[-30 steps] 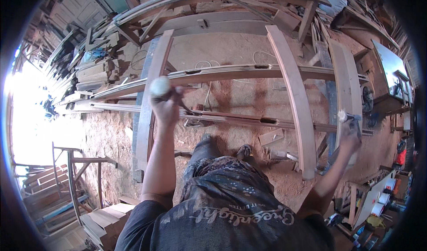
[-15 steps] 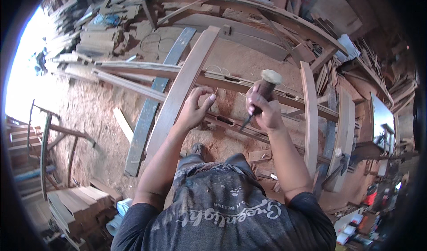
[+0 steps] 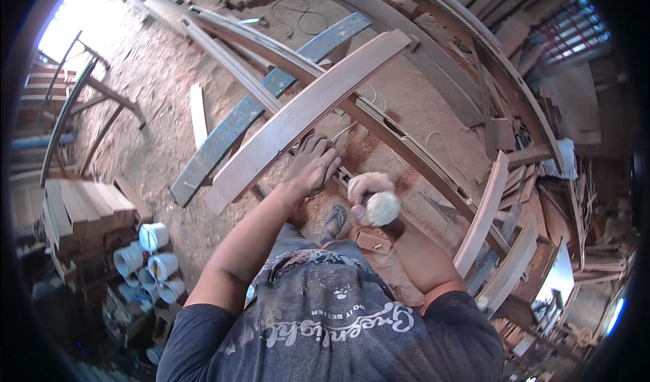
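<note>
My right hand (image 3: 365, 191) is closed round a chisel whose pale, round handle end (image 3: 382, 208) faces up; its blade is hidden. My left hand (image 3: 313, 164) lies with fingers stretched over the lower slotted rail (image 3: 342, 175), beside the pale board (image 3: 291, 126) that crosses the frame. Farther back, another grooved rail (image 3: 420, 153) with cut slots runs diagonally under that board. A blue-grey weathered plank (image 3: 203, 172) lies beneath the rails on the left.
A second pale board (image 3: 477, 223) stands at the right. Stacked timber (image 3: 88, 213) and white buckets (image 3: 162, 267) are at lower left, a wooden stand (image 3: 112, 101) at upper left. A long bench beam (image 3: 514, 84) crosses the back, and cords (image 3: 440, 145) lie on the dusty ground.
The tool passed from my left hand to my right, which moved left and down. My left hand has settled onto the lower rail. The view has swung leftward, bringing the buckets into sight.
</note>
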Action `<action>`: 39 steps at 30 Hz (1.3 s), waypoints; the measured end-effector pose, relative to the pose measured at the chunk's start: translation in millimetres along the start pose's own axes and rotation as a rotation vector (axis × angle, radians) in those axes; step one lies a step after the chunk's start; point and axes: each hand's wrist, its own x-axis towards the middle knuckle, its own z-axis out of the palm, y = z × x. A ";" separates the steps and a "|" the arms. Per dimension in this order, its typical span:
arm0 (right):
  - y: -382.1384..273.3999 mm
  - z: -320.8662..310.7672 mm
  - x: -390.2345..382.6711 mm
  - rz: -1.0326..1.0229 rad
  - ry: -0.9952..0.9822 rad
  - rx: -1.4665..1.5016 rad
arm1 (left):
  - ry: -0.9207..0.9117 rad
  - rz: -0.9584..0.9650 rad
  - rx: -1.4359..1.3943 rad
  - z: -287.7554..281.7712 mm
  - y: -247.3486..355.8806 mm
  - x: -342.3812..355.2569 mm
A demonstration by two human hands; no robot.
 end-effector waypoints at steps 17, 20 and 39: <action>4.8 13.9 114.9 0.699 -0.063 -0.180 | 0.024 -0.158 -0.080 17.3 -6.8 -12.9; -27.0 7.1 144.2 0.898 0.114 0.218 | -0.227 -0.196 0.160 -7.0 14.9 2.3; 56.0 14.6 62.9 0.459 0.067 -0.375 | -0.117 -0.223 -0.121 13.7 -1.8 -14.7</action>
